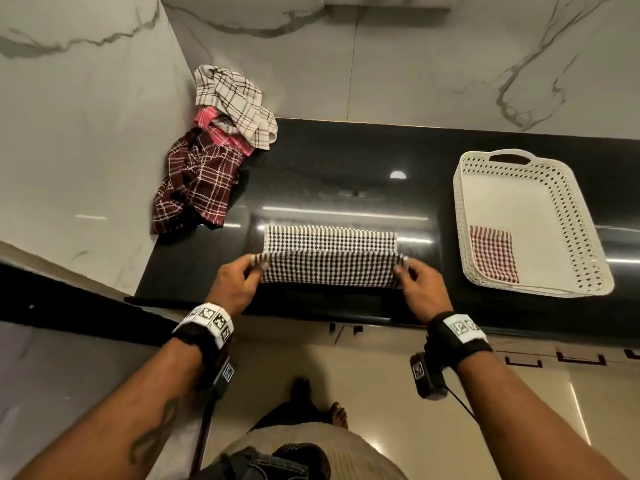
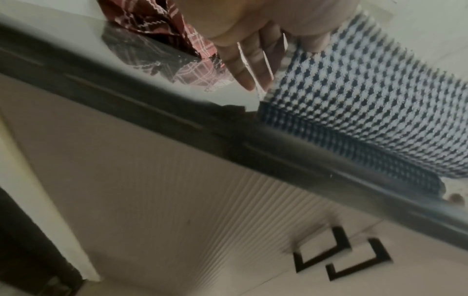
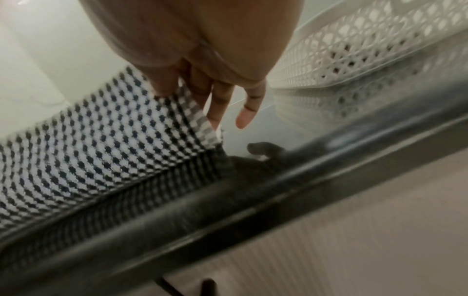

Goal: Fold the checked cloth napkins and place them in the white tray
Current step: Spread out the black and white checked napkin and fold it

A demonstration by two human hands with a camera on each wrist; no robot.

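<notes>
On the glossy black surface [image 1: 346, 161], under marble walls [image 1: 450, 64], each hand's grip, left hand [image 1: 235, 282] and right hand [image 1: 420, 289], pinches the black-and-white checked napkin [image 1: 329, 258].

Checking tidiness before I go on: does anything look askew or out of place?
Nothing is damaged or spilled. The folded red checked napkin sits in the white tray's near corner, and unfolded napkins lie heaped by the wall.

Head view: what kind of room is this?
Probably a home kitchen: a glossy black stone counter against marble-look wall tiles, ribbed cabinet fronts with black handles below, and a white tray for napkins on top.
</notes>
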